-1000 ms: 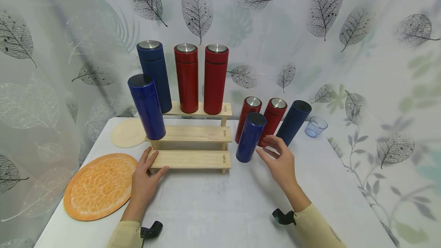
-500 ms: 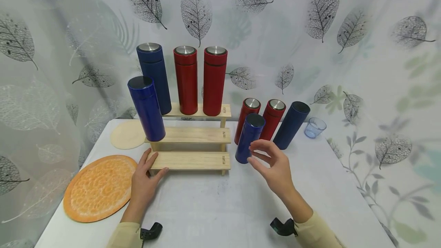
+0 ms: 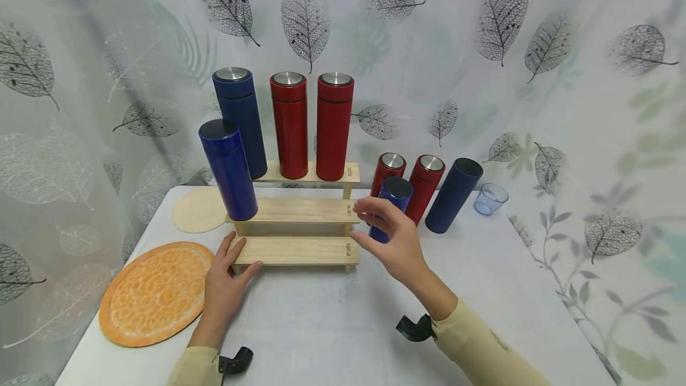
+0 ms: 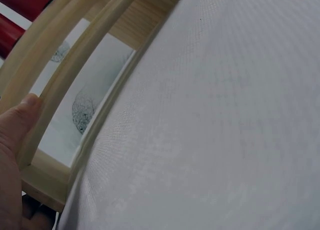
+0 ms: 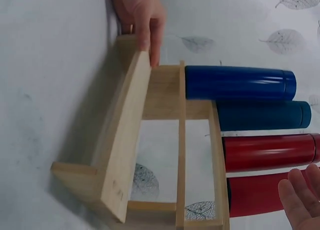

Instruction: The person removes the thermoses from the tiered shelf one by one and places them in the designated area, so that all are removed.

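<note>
My left hand [image 3: 222, 285] grips the left end of a three-step wooden rack [image 3: 295, 250], thumb on the lowest step's front edge. On the top step stand a dark blue thermos [image 3: 241, 112] and two red ones, a left [image 3: 289, 127] and a right [image 3: 334, 127]. A bright blue thermos [image 3: 229, 168] occupies the middle step's left end. Right of the rack, my right hand [image 3: 396, 246] hovers empty, fingers loosely curved and thumb apart. It partly hides a short blue thermos [image 3: 398, 189] on the table. The right wrist view shows its fingertips [image 5: 295, 195] at lower right.
Behind that short thermos stand two short red thermoses, one left [image 3: 387, 167] and one right [image 3: 426, 186], and a dark blue one [image 3: 454, 195]. A small blue glass [image 3: 490, 198] is farther right. An orange oval placemat [image 3: 155, 293] and a pale round disc [image 3: 198, 210] lie left.
My right hand has moved left, from beside the short blue thermos to in front of it, near the rack's right end. My left hand has stayed on the rack.
</note>
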A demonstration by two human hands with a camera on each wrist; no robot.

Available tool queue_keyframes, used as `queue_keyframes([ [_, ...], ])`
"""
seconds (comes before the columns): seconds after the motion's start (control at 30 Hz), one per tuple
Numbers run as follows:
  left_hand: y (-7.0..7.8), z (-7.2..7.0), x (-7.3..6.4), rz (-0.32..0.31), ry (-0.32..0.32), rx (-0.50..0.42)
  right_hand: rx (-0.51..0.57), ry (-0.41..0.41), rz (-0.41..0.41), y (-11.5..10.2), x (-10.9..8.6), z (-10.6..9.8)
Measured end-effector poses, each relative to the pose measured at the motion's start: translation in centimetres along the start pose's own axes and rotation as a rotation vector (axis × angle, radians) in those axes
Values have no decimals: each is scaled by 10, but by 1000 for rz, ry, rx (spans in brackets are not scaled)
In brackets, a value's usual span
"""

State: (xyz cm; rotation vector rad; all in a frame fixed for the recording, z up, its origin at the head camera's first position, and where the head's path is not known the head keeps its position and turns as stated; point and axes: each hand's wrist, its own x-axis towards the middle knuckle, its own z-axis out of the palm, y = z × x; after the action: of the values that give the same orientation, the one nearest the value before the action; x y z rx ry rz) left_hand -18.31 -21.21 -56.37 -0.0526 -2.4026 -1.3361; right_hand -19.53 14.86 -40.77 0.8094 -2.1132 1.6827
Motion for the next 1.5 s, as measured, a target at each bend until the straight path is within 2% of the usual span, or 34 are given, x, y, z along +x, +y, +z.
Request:
queue_keyframes([
  [0.6, -2, 2, 1, 16, 22, -12, 115, -60, -24, 3, 52, 42],
  [0.83, -3, 2, 1, 9, 22, 4, 133, -80, -13, 1, 65, 55],
  [1.1, -5, 2, 0, 20, 24, -11, 101, -97, -4, 2, 79, 71],
  [1.5, -4, 2, 0, 18, 24, 6, 148, -100, 11, 3, 98, 90],
])
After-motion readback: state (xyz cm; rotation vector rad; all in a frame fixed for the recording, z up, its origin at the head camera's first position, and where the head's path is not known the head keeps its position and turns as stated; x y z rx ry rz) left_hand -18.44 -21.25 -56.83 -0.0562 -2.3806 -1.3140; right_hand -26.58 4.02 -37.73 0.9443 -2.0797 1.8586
